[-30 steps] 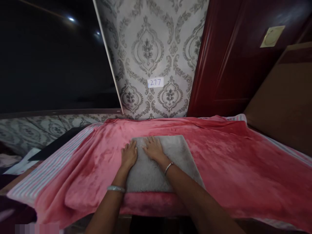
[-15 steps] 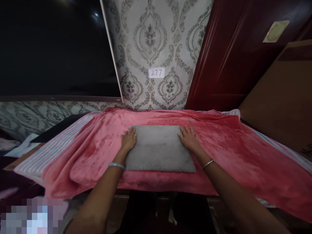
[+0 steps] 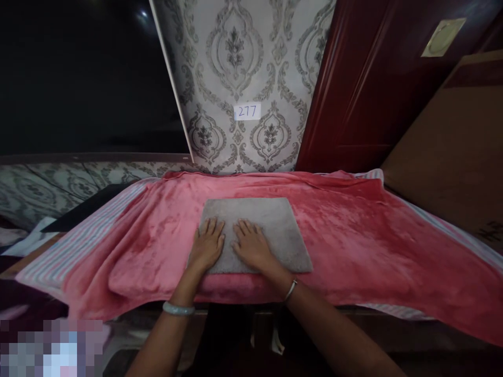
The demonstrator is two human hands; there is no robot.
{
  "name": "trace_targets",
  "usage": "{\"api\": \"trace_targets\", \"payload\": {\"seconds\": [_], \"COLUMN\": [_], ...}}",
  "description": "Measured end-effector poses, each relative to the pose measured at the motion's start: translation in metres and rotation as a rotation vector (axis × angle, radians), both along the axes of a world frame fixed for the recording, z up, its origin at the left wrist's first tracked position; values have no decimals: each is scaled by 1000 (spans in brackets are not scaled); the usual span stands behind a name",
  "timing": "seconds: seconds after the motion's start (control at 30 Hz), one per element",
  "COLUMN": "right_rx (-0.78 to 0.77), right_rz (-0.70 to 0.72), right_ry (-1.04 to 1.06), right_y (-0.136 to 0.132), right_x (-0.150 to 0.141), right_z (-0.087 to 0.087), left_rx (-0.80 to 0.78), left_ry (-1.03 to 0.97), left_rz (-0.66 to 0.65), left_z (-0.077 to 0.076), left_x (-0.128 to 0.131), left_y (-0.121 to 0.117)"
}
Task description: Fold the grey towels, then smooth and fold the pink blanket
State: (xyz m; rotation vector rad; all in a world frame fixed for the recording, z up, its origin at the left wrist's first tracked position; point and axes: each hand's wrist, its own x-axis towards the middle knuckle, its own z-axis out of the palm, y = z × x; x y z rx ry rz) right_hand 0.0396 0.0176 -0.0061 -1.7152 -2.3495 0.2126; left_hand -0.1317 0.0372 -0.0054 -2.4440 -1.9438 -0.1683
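A grey plush mat [image 3: 271,220], roughly rectangular, lies flat on a pink-red plush blanket [image 3: 346,235]. On the mat's left part rests my left hand [image 3: 208,245], palm down with the fingers stretched out. My right hand [image 3: 253,245] lies flat near the mat's middle, fingers slightly spread. Both palms touch the cloth, and neither hand grips anything. The mat's left edge is partly hidden under my left hand and wrist.
The blanket hangs over the near edge of the table, with striped cloth [image 3: 90,235] showing at its left. A large dark screen [image 3: 86,78] stands at the back left. A brown cardboard box [image 3: 448,152] leans in at the right.
Both hands have left the mat's far side edges. They now lie flat on its nearer, left-to-middle part; my right hand has moved left. The view has shifted slightly.
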Motion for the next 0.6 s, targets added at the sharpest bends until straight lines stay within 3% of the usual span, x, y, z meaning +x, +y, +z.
{"api": "trace_targets", "payload": {"seconds": [0.13, 0.23, 0.4, 0.5, 0.6], "right_rx": [-10, -2, 3, 2, 62], "right_rz": [-166, -312, -394, -401, -350], "right_ry": [-58, -64, -31, -39, -19], "right_y": [-14, -30, -48, -42, -23], "right_x": [64, 106, 137, 137, 118], "right_z": [-8, -25, -45, -35, -10], "left_rx": [11, 3, 25, 34, 52], "left_ry": [-10, -16, -32, -34, -44], "left_rz": [1, 7, 7, 4, 5], "left_z": [4, 6, 3, 0, -1], "left_x": [1, 1, 1, 0, -1], "left_y": [2, 1, 1, 2, 2]}}
